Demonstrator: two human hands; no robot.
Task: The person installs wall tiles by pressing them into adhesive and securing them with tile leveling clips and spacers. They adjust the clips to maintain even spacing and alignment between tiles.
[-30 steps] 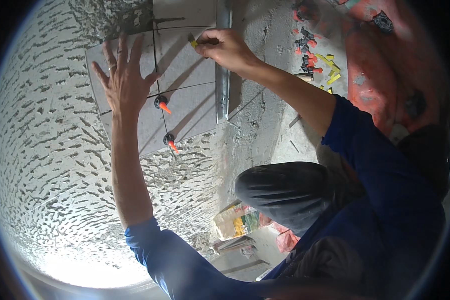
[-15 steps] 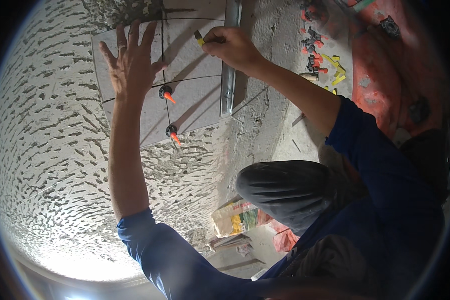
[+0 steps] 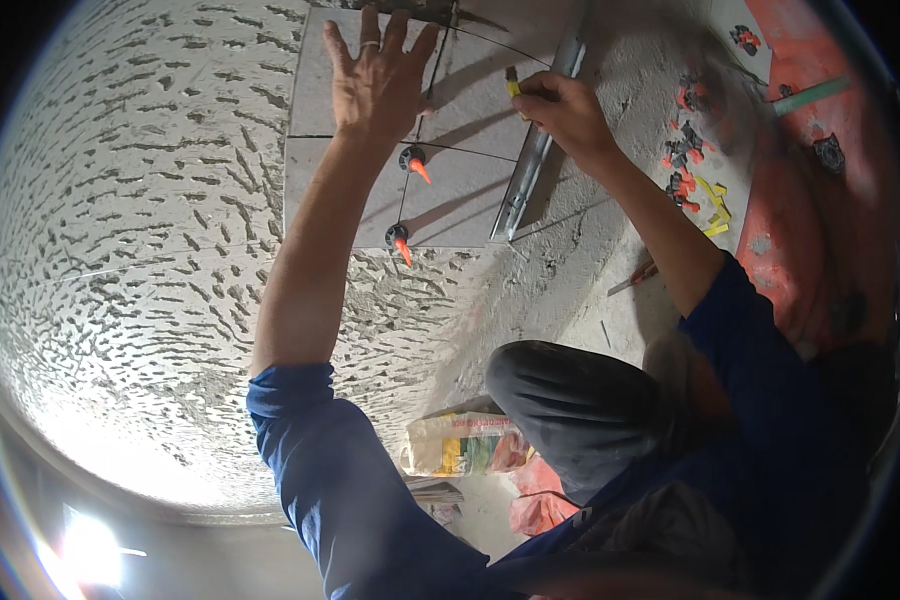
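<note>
Wedge (image 3: 513,88), yellow with a dark end, one piece: upper middle of the frame, dark end up, over the tiles. Right hand (image 3: 572,115): grip grasping the wedge between thumb and fingers, beside the metal strip. Left hand (image 3: 378,95): grip released, fingers spread, palm down on the tiles, upper middle-left of the frame; ring on one finger. Tiles (image 3: 460,182), grey, with thin dark joints, in the upper middle. Levelling clips (image 3: 411,158), two, black round bases with orange pointed caps, seated along one joint below the left hand, the lower one at the tiles' bottom edge. Metal strip (image 3: 535,160), grey, slanting along the right side of the tiles. Scored surface (image 3: 160,200), pale, rough with short gouges, filling the left side. Loose clips (image 3: 682,150), black and orange, grouped at upper right. Loose wedges (image 3: 715,205), yellow, several, in a small pile just below them. Red sheeting (image 3: 785,225), stained, along the right. Bent knee (image 3: 570,405), dark trousers, lower middle-right. Printed sack (image 3: 460,445), multicoloured, left of the knee. Red plastic (image 3: 540,500), crumpled, just below the sack. Lamp (image 3: 92,548), bright white, lower left corner. Sleeves (image 3: 345,470), blue, on both arms.
</note>
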